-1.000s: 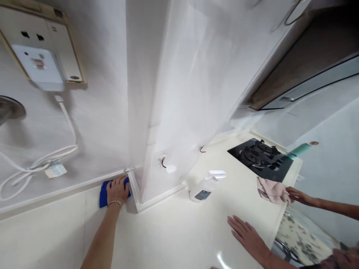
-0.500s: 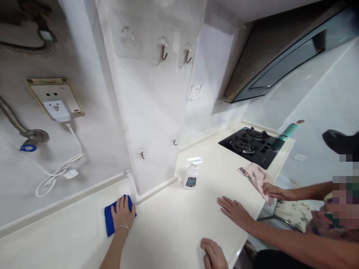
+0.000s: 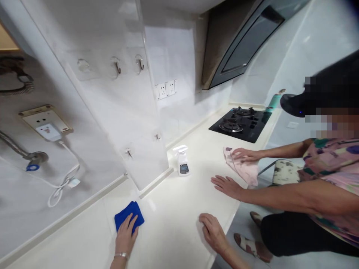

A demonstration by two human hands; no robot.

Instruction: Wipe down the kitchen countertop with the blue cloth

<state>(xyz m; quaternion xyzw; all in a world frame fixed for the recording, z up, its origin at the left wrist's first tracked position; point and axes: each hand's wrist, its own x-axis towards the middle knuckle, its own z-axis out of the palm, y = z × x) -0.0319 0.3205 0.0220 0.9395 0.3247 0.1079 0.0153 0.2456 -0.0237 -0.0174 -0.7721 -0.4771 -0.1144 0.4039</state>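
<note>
My left hand (image 3: 126,236) lies on a blue microfibre cloth (image 3: 129,217), pressing it against the cream countertop (image 3: 168,213). My right hand (image 3: 213,233) rests flat and empty on the counter near its front edge, with its fingers apart. Between my hands and the wall stands a white spray bottle (image 3: 182,161), touched by neither hand. Across the counter, a co-worker's hand (image 3: 244,154) rests on a pale pink cloth (image 3: 242,169), and the co-worker's other hand (image 3: 226,186) lies flat on the counter.
A black gas hob (image 3: 239,125) is set into the counter beneath a range hood (image 3: 241,45). The white wall has adhesive hooks (image 3: 126,64), a double socket (image 3: 165,89) and a plugged-in socket panel (image 3: 45,123). A stool (image 3: 286,172) stands beyond the counter's edge.
The blue cloth and my left hand have slid away from the wall corner toward me. My right hand has moved farther onto the counter. The view has swung, showing more of the co-worker.
</note>
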